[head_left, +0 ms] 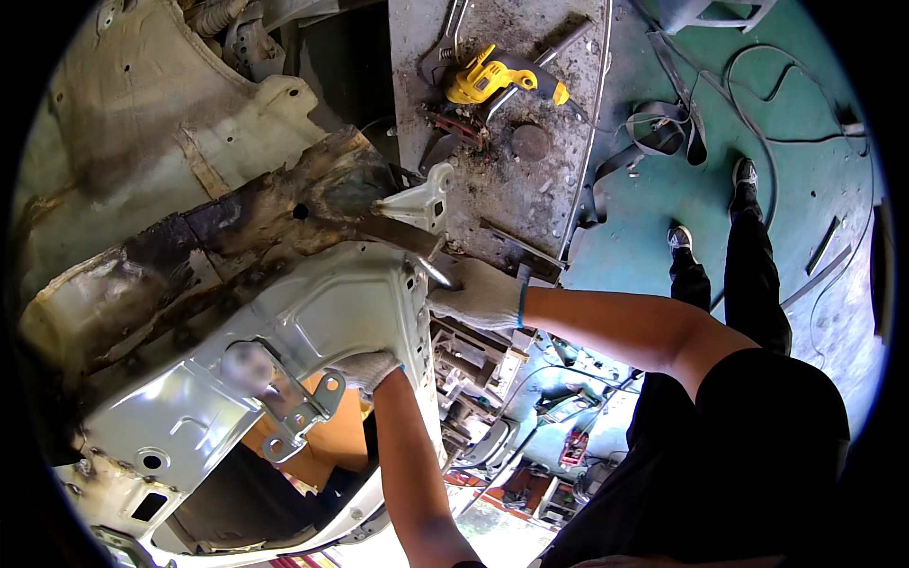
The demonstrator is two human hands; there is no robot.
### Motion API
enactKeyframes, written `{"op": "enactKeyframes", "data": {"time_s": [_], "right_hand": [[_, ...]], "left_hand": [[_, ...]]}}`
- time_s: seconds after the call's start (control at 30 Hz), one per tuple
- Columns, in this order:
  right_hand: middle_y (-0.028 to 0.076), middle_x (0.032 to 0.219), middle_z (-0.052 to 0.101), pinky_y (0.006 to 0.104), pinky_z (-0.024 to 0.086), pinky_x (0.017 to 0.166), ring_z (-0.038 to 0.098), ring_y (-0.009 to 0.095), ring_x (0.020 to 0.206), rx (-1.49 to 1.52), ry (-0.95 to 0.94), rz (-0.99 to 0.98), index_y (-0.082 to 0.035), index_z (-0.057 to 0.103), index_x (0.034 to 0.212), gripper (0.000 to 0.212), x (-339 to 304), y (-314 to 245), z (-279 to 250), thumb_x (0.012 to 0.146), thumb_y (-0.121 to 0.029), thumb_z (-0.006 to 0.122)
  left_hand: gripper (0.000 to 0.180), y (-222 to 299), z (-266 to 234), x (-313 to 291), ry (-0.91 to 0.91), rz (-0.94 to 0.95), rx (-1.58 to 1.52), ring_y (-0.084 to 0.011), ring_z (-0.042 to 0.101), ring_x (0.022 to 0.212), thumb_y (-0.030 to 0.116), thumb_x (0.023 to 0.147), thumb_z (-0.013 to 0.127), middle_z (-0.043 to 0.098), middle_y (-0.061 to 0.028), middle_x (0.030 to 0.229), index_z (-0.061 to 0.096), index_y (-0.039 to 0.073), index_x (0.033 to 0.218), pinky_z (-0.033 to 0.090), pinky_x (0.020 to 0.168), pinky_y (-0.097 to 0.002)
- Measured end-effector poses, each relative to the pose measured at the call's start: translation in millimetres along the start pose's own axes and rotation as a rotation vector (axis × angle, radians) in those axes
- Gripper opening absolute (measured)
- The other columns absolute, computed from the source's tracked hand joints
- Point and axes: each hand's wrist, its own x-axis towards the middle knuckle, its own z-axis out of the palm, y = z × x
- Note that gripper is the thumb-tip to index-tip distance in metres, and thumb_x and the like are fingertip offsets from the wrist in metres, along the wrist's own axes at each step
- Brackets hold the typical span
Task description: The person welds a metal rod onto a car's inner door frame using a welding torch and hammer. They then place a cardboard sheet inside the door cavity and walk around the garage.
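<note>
A silver-grey car body panel (327,293) stretches across the left and middle. My left hand (367,368), in a knitted work glove, is closed on the panel's edge above a large opening; its fingertips are partly hidden. Beside it juts a metal bracket with holes (301,417). At the panel's right end, my right hand (481,294), also gloved, is closed around a tool whose shiny metal rod (435,272) points up and left. The grip hides the rest of that tool. Just above runs a burnt, rusty brown metal strip (256,222) along the body.
A yellow power drill (492,78) lies on a dirty metal-topped bench (559,142) beyond the hands, with an adjustable wrench (438,59). Cables and straps (663,128) litter the green floor at right. Tools and metal parts (478,360) crowd below my right hand.
</note>
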Motion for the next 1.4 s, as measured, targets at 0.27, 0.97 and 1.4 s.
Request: {"op": "enactKeyframes", "data": {"time_s": [0.27, 0.97, 1.4], "right_hand": [[0.021, 0.065, 0.058, 0.0459, 0.046, 0.064, 0.053, 0.026, 0.059, -0.151, -0.048, 0.017, 0.003, 0.070, 0.099, 0.035, -2.5, 10.0, -10.0, 0.095, -0.032, 0.066], [-0.001, 0.069, 0.057, 0.0315, 0.041, 0.058, 0.048, 0.008, 0.063, 0.247, -0.422, 0.252, -0.004, 0.065, 0.081, 0.026, -7.6, -29.5, -33.7, 0.098, -0.023, 0.061], [0.000, 0.064, 0.055, 0.0275, 0.041, 0.048, 0.049, 0.008, 0.053, 0.143, -0.107, 0.090, -0.004, 0.064, 0.085, 0.019, -34.4, -28.4, -36.7, 0.099, -0.015, 0.066]], "left_hand": [[0.070, 0.7, -0.3, 0.5, -0.035, -0.036, 0.066, -0.0395, 0.064, 0.119, 0.040, 0.091, 0.069, 0.059, -0.0243, 0.136, 0.044, 0.001, 0.144, 0.057, 0.098, -0.0490], [0.063, 5.1, 4.7, -3.1, -0.066, -0.077, 0.047, -0.0384, 0.062, 0.123, 0.034, 0.095, 0.066, 0.057, -0.0231, 0.140, 0.047, 0.000, 0.145, 0.056, 0.101, -0.0478], [0.059, 11.2, 11.1, 7.3, -0.096, -0.100, -0.060, -0.0377, 0.060, 0.126, 0.031, 0.097, 0.065, 0.056, -0.0223, 0.143, 0.049, 0.000, 0.145, 0.055, 0.103, -0.0471]]}}
